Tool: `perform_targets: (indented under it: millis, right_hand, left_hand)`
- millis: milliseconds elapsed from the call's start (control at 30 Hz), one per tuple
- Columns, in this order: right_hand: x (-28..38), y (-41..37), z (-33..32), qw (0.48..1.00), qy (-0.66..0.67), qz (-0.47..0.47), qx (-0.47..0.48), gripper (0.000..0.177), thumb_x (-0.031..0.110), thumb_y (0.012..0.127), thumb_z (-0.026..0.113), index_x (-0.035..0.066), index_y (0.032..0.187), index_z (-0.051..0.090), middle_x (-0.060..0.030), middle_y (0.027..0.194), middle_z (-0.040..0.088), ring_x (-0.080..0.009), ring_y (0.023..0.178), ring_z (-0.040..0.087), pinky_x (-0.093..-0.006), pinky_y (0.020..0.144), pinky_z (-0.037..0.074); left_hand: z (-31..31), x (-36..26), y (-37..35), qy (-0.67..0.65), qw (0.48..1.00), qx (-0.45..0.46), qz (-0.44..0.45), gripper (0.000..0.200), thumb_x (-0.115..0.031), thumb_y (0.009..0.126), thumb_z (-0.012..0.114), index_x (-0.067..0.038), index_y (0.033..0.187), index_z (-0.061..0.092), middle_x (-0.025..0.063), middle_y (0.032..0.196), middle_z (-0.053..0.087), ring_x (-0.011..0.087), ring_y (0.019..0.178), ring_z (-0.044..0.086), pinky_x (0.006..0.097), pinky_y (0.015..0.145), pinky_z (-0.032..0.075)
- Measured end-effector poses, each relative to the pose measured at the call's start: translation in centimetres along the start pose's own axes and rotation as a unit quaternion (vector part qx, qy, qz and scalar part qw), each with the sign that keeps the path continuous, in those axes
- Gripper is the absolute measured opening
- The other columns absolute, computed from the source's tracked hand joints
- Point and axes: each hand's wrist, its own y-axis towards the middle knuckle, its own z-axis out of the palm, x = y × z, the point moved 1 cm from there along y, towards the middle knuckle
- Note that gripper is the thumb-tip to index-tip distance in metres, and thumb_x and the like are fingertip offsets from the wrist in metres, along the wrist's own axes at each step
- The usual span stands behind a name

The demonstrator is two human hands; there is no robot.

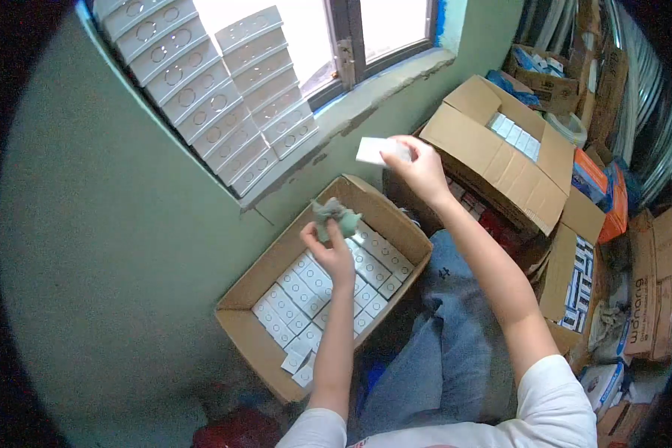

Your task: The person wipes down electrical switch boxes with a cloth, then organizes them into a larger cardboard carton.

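My left hand (327, 250) is closed on a crumpled green-grey cloth (337, 218), held over an open cardboard box (250, 299). Inside that box lie rows of small white boxes (295, 287) with round marks; a few sit loose and tilted at the near end. Farther right and higher up, my right hand (420, 168) grips a plain white box (381, 151) between thumb and fingers, below the window sill. The cloth and the held white box are apart.
White boxes with round marks stand stacked in columns (201, 97) against the window (306, 45). At the right are a large open carton (500, 160), another carton (556, 287) of black-and-white items, and orange packages (612, 201). A green wall (112, 224) borders the left.
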Motion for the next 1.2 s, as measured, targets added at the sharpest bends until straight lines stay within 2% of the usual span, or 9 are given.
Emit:
perform_targets:
  millis: [133, 200, 467, 633, 733, 900, 1067, 1133, 1200]
  right_hand:
    - [3.5, 5.3, 3.8, 0.976, -0.064, -0.162, -0.131, 0.048, 0.039, 0.077, 0.076, 0.000, 0.104, 0.068, -0.0214, 0.099, 0.067, -0.0352, 0.091, 0.065, -0.0409, 0.083, 0.051]
    - [3.7, 8.5, 6.2, 0.967, -0.141, -0.170, -0.123, 0.048, 0.041, 0.079, 0.074, 0.000, 0.103, 0.067, -0.0207, 0.103, 0.064, -0.0360, 0.095, 0.063, -0.0427, 0.085, 0.050]
    - [0.1, 13.1, 12.4, 0.941, -0.233, -0.196, -0.148, 0.049, 0.035, 0.079, 0.074, -0.005, 0.105, 0.061, -0.0249, 0.118, 0.052, -0.0411, 0.116, 0.044, -0.0486, 0.104, 0.035]
    - [-1.9, 14.6, 14.1, 0.992, -0.045, -0.100, -0.062, 0.055, 0.032, 0.092, 0.054, -0.004, 0.133, 0.046, -0.0353, 0.140, 0.033, -0.0467, 0.129, 0.035, -0.0472, 0.112, 0.027]
    - [-2.2, 14.5, 15.2, 0.989, 0.104, -0.003, -0.108, 0.060, 0.037, 0.096, 0.048, -0.005, 0.139, 0.041, -0.0354, 0.147, 0.024, -0.0478, 0.135, 0.029, -0.0468, 0.113, 0.024]
    - [-4.8, 13.3, 13.7, 0.982, 0.178, 0.047, -0.028, 0.049, 0.041, 0.101, 0.047, 0.003, 0.131, 0.050, -0.0041, 0.110, 0.060, -0.0130, 0.096, 0.058, -0.0261, 0.082, 0.046]
    - [0.2, 0.7, 6.2, 0.973, 0.051, 0.049, 0.219, 0.053, 0.039, 0.096, 0.058, -0.002, 0.129, 0.055, -0.0126, 0.122, 0.062, -0.0161, 0.113, 0.057, -0.0306, 0.094, 0.045]
    - [1.0, -3.7, 4.0, 0.947, -0.015, 0.145, 0.287, 0.050, 0.037, 0.095, 0.061, -0.001, 0.127, 0.057, -0.0110, 0.118, 0.064, -0.0163, 0.109, 0.058, -0.0297, 0.093, 0.045]
    - [0.6, -7.0, 2.5, 0.945, 0.014, 0.126, 0.303, 0.050, 0.036, 0.095, 0.062, -0.001, 0.128, 0.057, -0.0105, 0.119, 0.064, -0.0168, 0.108, 0.059, -0.0295, 0.092, 0.046]
  left_hand:
    - [0.6, 0.0, -0.8, -0.096, 0.991, 0.074, -0.061, 0.029, -0.023, 0.094, 0.065, -0.005, 0.108, 0.048, 0.0043, 0.101, 0.050, 0.0129, 0.090, 0.050, 0.0279, 0.079, 0.043]
    - [0.9, 1.1, -1.2, -0.017, 0.997, 0.068, 0.026, 0.027, -0.023, 0.093, 0.066, -0.005, 0.105, 0.050, 0.0030, 0.096, 0.052, 0.0115, 0.086, 0.052, 0.0267, 0.074, 0.044]
    - [1.1, -0.1, -1.2, -0.016, 0.992, 0.122, -0.009, 0.026, -0.018, 0.088, 0.072, -0.003, 0.100, 0.055, 0.0057, 0.087, 0.059, 0.0159, 0.079, 0.056, 0.0305, 0.072, 0.046]
    - [0.8, -0.5, -1.1, 0.023, 0.988, 0.152, 0.003, 0.023, -0.014, 0.087, 0.072, -0.003, 0.100, 0.056, 0.0070, 0.089, 0.061, 0.0164, 0.081, 0.058, 0.0311, 0.073, 0.048]
    - [1.0, -0.6, -1.1, 0.012, 0.986, 0.161, -0.030, 0.023, -0.015, 0.087, 0.072, -0.004, 0.099, 0.056, 0.0066, 0.087, 0.061, 0.0168, 0.079, 0.058, 0.0313, 0.072, 0.047]
    - [1.1, 0.5, -1.4, 0.014, 0.988, 0.153, 0.014, 0.024, -0.017, 0.089, 0.069, -0.003, 0.102, 0.055, 0.0063, 0.089, 0.061, 0.0158, 0.080, 0.058, 0.0310, 0.073, 0.048]
    - [1.3, 1.3, -1.0, -0.170, 0.954, 0.157, -0.191, 0.029, -0.021, 0.098, 0.057, -0.003, 0.121, 0.053, 0.0083, 0.108, 0.061, 0.0143, 0.096, 0.057, 0.0285, 0.086, 0.046]
    - [1.2, 0.0, -0.3, -0.211, 0.932, 0.218, -0.201, 0.033, -0.016, 0.099, 0.054, -0.006, 0.130, 0.047, 0.0082, 0.110, 0.060, 0.0155, 0.099, 0.057, 0.0289, 0.088, 0.046]
    - [2.5, 2.2, -1.1, -0.202, 0.949, 0.236, -0.049, 0.038, -0.012, 0.100, 0.051, -0.009, 0.136, 0.041, 0.0088, 0.111, 0.060, 0.0154, 0.098, 0.057, 0.0297, 0.088, 0.045]
